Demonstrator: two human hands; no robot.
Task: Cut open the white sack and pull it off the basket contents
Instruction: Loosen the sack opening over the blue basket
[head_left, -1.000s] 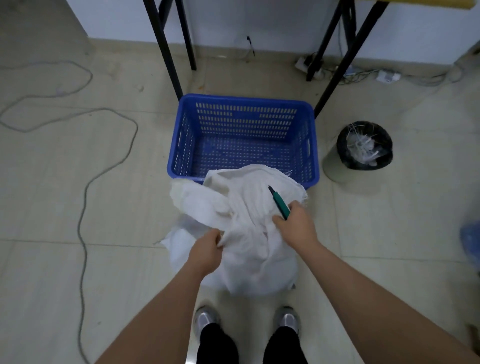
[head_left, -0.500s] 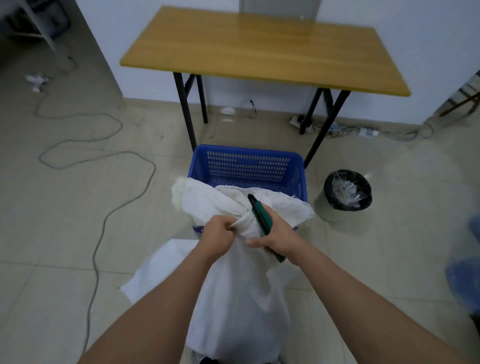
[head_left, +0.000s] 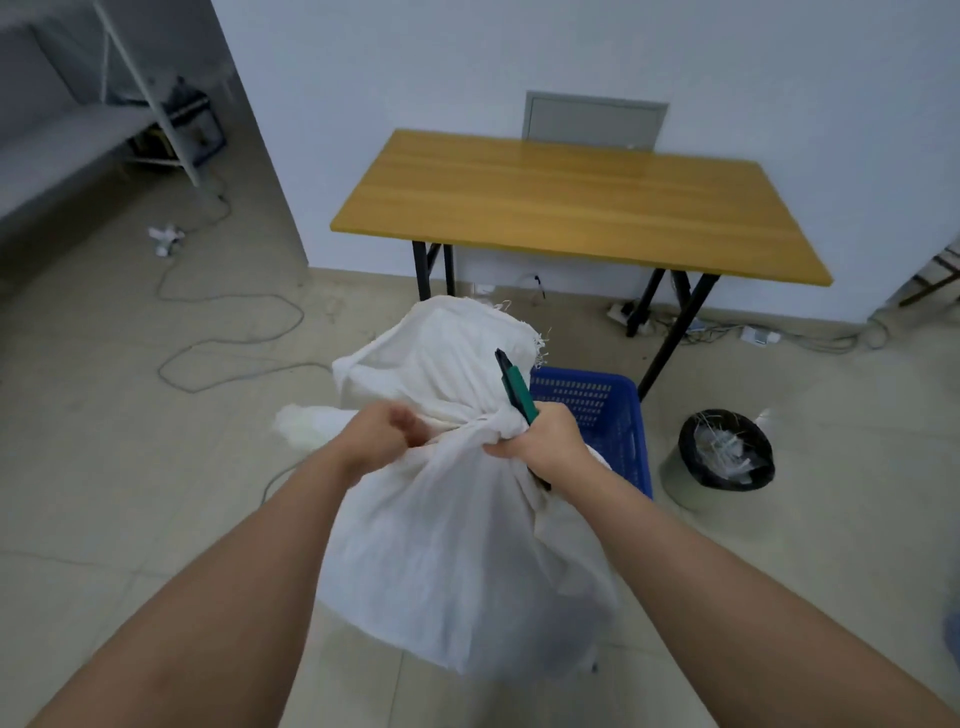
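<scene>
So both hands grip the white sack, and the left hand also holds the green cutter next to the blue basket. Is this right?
Not quite: the green cutter is in the right hand, not the left. The head view shows its blade end sticking up from that hand. The rest stands: the left hand and the right both grip the white sack, next to the blue basket.

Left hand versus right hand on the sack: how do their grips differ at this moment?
The left hand grips only the sack, at the gathered neck; the right hand grips the cloth together with a green-handled cutter. The left hand is blurred and bunched like a fist; the right hand is sharper, its fingers curled into the fabric. The cutter sticks up past the right hand; nothing sticks out of the left. Both hold the sack up at its neck.
</scene>
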